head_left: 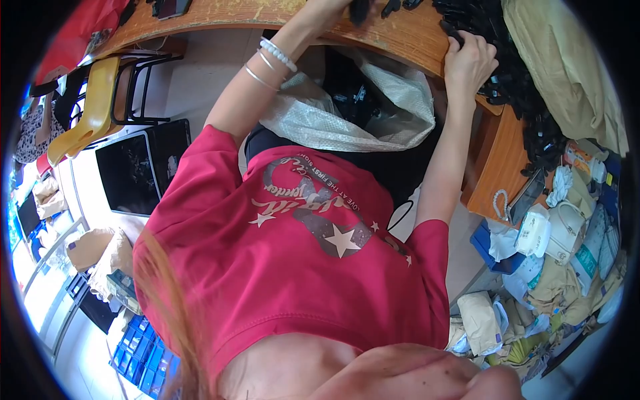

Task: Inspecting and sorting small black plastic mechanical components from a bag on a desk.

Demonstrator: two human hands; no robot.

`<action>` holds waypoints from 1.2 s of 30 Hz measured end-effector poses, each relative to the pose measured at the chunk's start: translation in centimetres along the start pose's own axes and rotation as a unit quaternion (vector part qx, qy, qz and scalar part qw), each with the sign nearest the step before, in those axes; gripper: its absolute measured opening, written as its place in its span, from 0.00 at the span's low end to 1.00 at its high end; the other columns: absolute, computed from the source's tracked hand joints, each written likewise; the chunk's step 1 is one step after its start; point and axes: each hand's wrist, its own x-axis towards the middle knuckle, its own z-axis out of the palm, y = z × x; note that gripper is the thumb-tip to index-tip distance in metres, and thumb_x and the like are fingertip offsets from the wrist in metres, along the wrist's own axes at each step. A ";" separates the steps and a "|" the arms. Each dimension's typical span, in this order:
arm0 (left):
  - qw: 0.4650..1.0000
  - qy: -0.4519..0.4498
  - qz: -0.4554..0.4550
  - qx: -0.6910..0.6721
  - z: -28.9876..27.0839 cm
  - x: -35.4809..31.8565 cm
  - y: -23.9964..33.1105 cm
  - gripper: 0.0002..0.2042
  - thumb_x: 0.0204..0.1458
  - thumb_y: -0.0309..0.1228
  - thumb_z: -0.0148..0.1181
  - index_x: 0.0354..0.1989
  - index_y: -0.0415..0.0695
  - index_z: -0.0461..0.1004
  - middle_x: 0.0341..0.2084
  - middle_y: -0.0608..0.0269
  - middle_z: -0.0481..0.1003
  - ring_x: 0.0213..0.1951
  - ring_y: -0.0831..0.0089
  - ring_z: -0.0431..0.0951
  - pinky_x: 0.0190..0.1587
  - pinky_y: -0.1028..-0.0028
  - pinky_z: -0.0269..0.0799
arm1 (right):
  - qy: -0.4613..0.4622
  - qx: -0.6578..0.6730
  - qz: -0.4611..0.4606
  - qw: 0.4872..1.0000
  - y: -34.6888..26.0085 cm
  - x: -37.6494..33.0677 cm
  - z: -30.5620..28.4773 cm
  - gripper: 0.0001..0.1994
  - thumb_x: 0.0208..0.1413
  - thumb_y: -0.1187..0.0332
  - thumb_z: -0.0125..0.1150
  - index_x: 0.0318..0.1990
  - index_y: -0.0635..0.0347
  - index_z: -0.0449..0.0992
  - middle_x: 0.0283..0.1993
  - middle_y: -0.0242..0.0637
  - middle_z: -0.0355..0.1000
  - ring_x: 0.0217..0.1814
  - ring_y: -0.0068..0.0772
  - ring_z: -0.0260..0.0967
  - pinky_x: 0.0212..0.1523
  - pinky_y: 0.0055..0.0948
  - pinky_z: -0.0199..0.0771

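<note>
My left hand (pixel 325 15), with a white bead bracelet (pixel 279 53) and bangles on its wrist, is cut off by the top edge. Its fingers appear closed on a blurred small black piece (pixel 360 11) over the wooden table (pixel 407 37). Farther right, my right hand (pixel 471 65) has its fingers curled, thumb and fingertips pinching another black piece (pixel 451 31) beside a heap of black pieces (pixel 510 70). An open white woven sack (pixel 307 127) lies at my lap below the table edge, with black pieces (pixel 357 100) inside.
A yellow chair (pixel 100 100) and a black bin (pixel 130 172) stand to my left. On the right, beige cloth (pixel 560 60) borders the heap. Packages, a white bag (pixel 565 230) and a blue tray (pixel 490 250) crowd the lower right. Blue crates (pixel 140 350) sit at lower left.
</note>
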 end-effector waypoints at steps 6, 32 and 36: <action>0.902 0.044 0.209 0.376 1.8 2.9 -2.3 0.12 0.48 0.32 0.65 0.28 0.33 0.75 0.21 0.53 0.77 0.25 0.66 0.78 0.28 0.69 0.72 | 0.006 0.080 -0.019 0.997 -1.6 -0.1 -0.2 0.06 0.54 0.70 0.59 0.39 0.57 0.79 0.39 0.36 0.74 0.44 0.38 0.69 0.45 0.38 0.65; 0.941 -0.264 -0.007 0.210 0.6 -4.1 1.2 0.17 0.59 0.35 0.53 0.53 0.41 0.72 0.17 0.63 0.75 0.17 0.83 0.68 0.19 0.78 0.63 | -0.037 0.605 0.166 0.778 -5.6 -3.0 -6.1 0.09 0.53 0.80 0.60 0.42 0.71 0.76 0.41 0.40 0.74 0.38 0.26 0.75 0.42 0.22 0.77; 0.939 -0.237 0.136 0.210 2.2 -6.3 2.6 0.19 0.54 0.34 0.60 0.53 0.40 0.71 0.17 0.54 0.74 0.15 0.75 0.68 0.21 0.75 0.64 | 0.004 0.589 0.200 0.783 -6.5 -3.7 -5.9 0.09 0.53 0.80 0.60 0.42 0.70 0.77 0.43 0.40 0.73 0.39 0.25 0.74 0.43 0.23 0.77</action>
